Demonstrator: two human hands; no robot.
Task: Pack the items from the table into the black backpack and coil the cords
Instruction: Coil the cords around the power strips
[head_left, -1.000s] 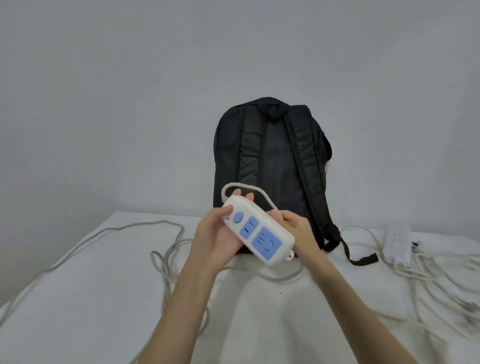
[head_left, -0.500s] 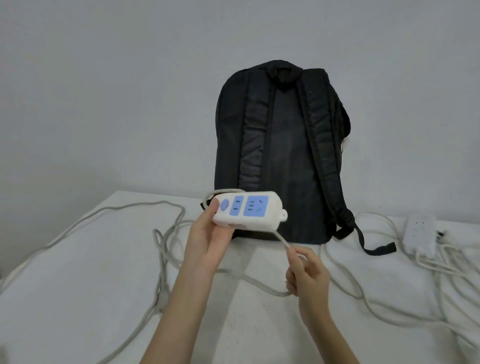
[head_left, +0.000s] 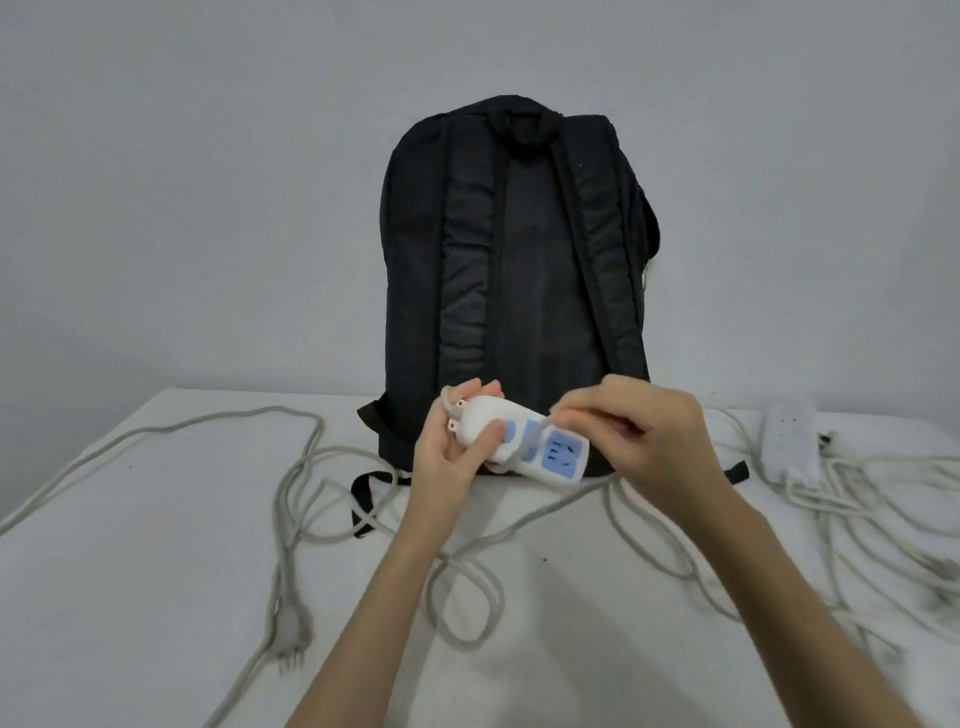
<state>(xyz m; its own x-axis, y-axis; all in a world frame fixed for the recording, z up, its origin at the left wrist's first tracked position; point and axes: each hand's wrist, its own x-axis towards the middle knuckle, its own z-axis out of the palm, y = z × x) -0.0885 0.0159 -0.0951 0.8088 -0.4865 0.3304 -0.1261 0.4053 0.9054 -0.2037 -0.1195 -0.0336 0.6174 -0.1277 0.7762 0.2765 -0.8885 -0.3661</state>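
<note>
Cord being wound round a power strip (head_left: 524, 446) held in front of the black backpack (head_left: 519, 270).

The strip is gripped at its upper-left end by the left hand (head_left: 451, 451) — its long axis slanting down to the right, above the tabletop (head_left: 130, 545). The cord (head_left: 535, 434) is pinched by the right hand (head_left: 649, 441) and laid across the strip's face; the slack (looped, lower right) lies nearer the right hand's grip.

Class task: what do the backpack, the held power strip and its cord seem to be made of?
Backpack: black woven fabric, probably nylon, matte, with creased padded straps.
Power strip: hard moulded plastic, smooth white with blue socket faces.
Cord: flexible, rubbery-looking insulation, pale grey, matte; it lies in loose loops.
</note>
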